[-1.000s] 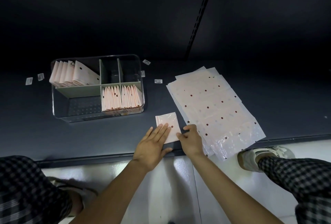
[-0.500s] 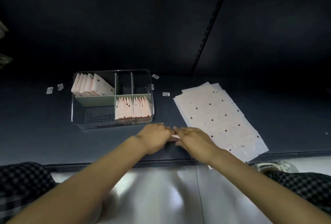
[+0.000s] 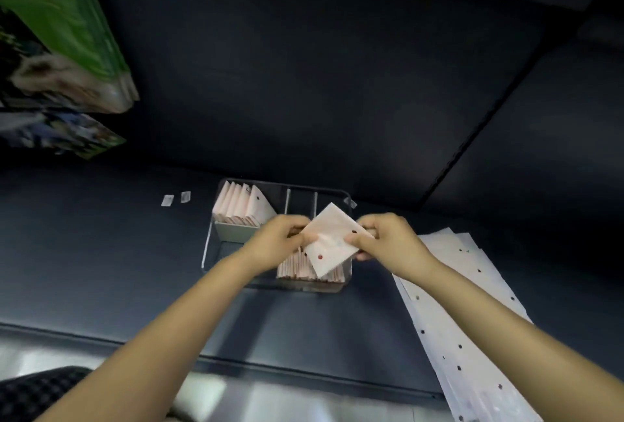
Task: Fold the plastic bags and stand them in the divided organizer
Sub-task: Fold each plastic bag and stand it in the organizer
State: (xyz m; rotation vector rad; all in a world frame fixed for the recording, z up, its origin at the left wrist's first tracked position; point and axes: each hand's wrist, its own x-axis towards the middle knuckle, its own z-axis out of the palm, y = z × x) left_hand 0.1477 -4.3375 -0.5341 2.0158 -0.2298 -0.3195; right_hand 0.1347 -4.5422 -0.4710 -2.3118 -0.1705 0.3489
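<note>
While both hands, left hand (image 3: 282, 242) and right hand (image 3: 383, 239), pinch the folded pale-pink dotted plastic bag (image 3: 332, 241), tilted cornerwise, the clear divided organizer's (image 3: 209, 242) near-right compartment sits directly beneath the grip

Dark shelf (image 3: 101, 263), clear divided organizer (image 3: 208, 246), flat bag stack (image 3: 472, 330), two small labels (image 3: 167, 200)

A small folded pale-pink plastic bag with dark red dots (image 3: 332, 241) is pinched by the left hand (image 3: 282, 242) at its nine o'clock edge and the right hand (image 3: 388, 241) at three o'clock, above the clear divided organizer (image 3: 209, 246). Folded bags (image 3: 241, 207) stand in its eleven o'clock compartment. A flat stack of unfolded dotted bags (image 3: 469, 320) lies at four o'clock on the dark shelf (image 3: 101, 252).
</note>
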